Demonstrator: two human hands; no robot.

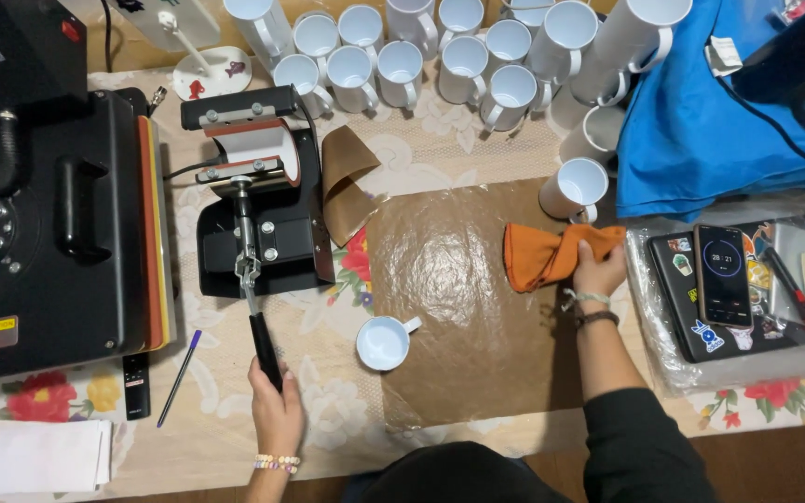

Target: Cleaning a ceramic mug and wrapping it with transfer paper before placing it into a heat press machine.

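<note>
My left hand (275, 402) wraps the black lever handle (265, 348) of the mug press (258, 191) on the bench (477, 149). It looks stiff and heavy; the grip end is best. My right hand (596, 270) squeezes a soft orange cloth (542, 253).

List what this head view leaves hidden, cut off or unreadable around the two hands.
- Mug press: its inside is hidden by the wrap.
- Left hand: fingers curl under the lever handle, out of sight.
- Orange cloth: the part under the right hand.
- Big press: cut by the left edge.
</note>
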